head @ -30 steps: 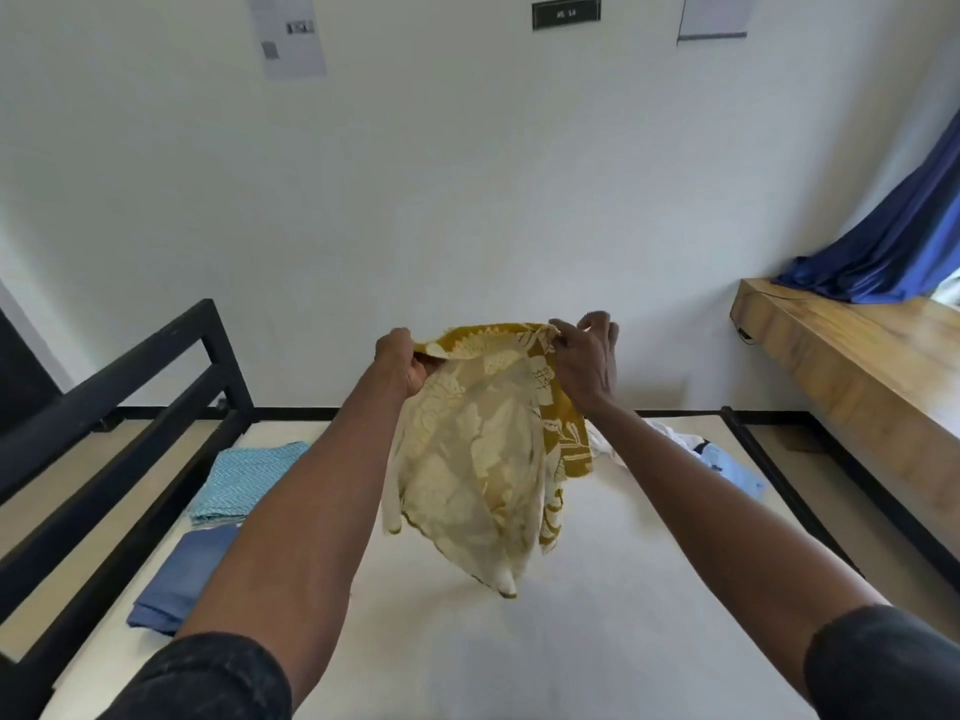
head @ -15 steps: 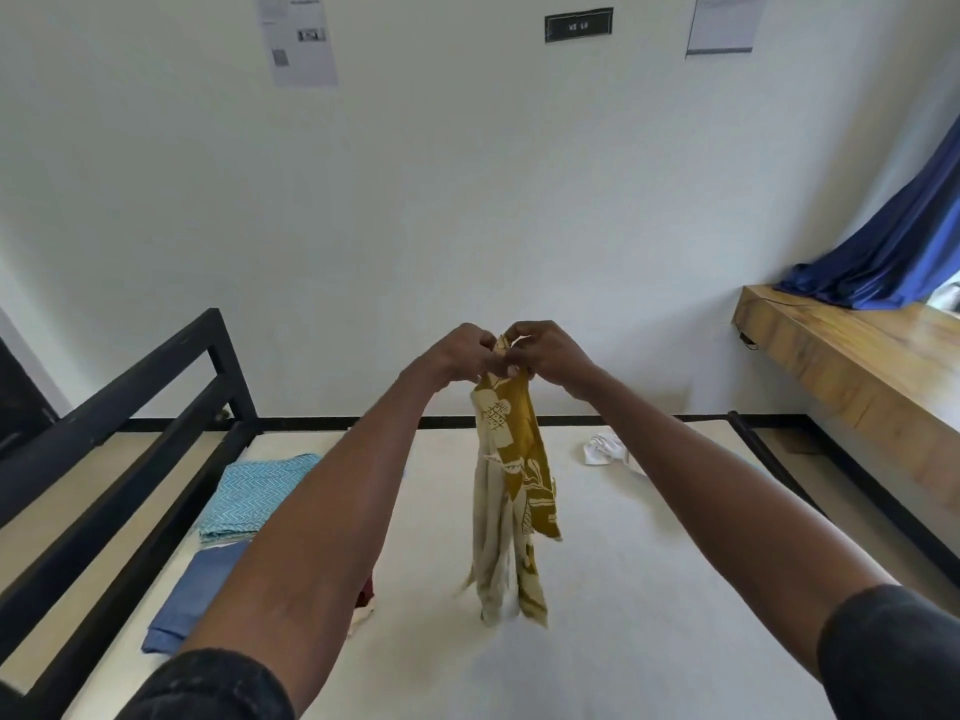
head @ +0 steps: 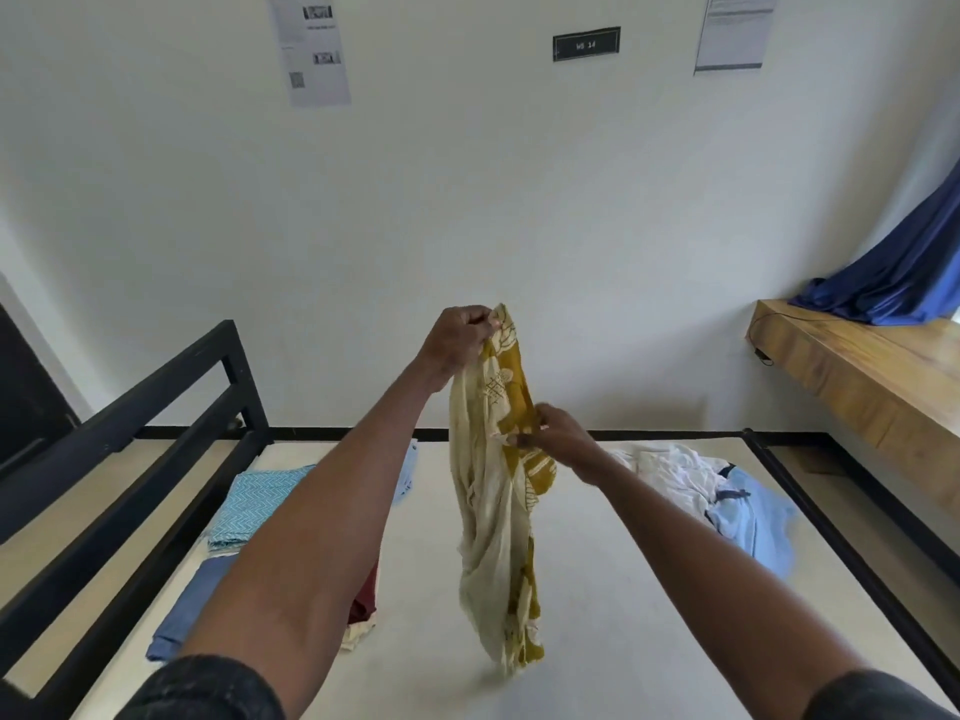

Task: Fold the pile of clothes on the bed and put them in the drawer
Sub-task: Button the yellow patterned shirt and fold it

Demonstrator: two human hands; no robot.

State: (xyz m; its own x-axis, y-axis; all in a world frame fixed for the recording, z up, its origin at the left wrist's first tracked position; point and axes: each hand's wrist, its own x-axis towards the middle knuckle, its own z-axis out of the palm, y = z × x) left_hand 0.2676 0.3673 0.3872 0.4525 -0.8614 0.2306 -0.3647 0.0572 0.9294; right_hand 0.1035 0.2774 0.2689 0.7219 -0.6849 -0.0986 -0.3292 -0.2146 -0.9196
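**Both hands on the mustard cloth**

My left hand [head: 462, 337] is raised just above the middle of the frame, fingers curled tight around the top edge of the mustard-and-cream patterned garment [head: 498, 501]. My right hand [head: 558, 439] sits lower and slightly right of centre, pinching a fold of the same garment between thumb and fingertips about a third of the way down its length. The cloth hangs bunched into a narrow vertical strip, its lower end reaching down to the white bed [head: 613, 641] in the lower middle of the frame; I cannot tell whether the tip touches the mattress.

At the left of the frame, on the bed, lies a folded light-blue zigzag cloth [head: 260, 504], and below it a folded darker blue piece [head: 189, 610]. Just beside that, partly hidden behind my left forearm, a dark red piece [head: 365, 597] rests on something cream. At the right of the frame an unfolded heap of white and pale-blue clothes [head: 722, 498] lies near the bed's black frame [head: 852, 553].

A wooden ledge [head: 872, 371] runs along the right edge, with a blue curtain [head: 904, 272] draped onto it. Papers [head: 311, 46] and a small dark sign [head: 586, 44] hang on the white wall at the top.
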